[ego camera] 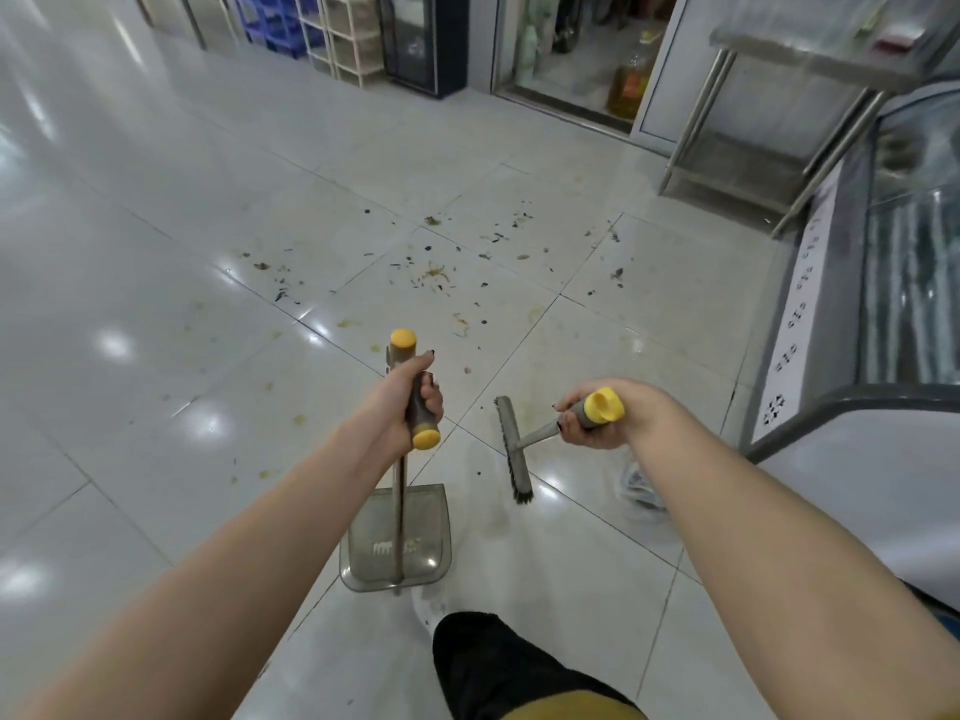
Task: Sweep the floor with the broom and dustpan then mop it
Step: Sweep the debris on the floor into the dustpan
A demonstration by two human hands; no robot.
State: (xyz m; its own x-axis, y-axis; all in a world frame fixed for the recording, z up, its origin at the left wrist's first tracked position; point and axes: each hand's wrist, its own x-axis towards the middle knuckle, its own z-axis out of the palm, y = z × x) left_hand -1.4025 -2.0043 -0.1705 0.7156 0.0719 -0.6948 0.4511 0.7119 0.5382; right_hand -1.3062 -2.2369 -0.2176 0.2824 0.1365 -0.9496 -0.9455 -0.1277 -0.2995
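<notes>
holding: left hand [410, 402] is wrapped tight round the dark grip of the dustpan [397, 537] rod; right hand [608, 413] is curled round the broom [514, 449] handle, just below its yellow cap.
tools: dustpan hangs straight down under the left hand, close to the person's feet; the broom head sits to its right and a little further out. i cannot tell if either touches the floor [156, 314].
litter [431, 272]: dark flecks, leafy scraps and an orange smear, scattered in a band ahead of both hands, well apart from both tools.
key relation: the litter lies forward of the broom head, and the head's long axis points roughly away from the person, nearly end-on to that band; my guess is it needs turning crosswise before it can drag anything back.
nearer: the broom, in the right hand, is closer to the litter than the dustpan.
materials: dustpan is smoky see-through plastic, a scoop on a thin metal rod; broom head is a narrow bar with short dark bristles; tiles are glossy, pale, and show yellowish stains.
sides: a glass-topped freezer [883, 304] and a steel table [779, 122] on the right.
stage: sweeping looks not yet started.
</notes>
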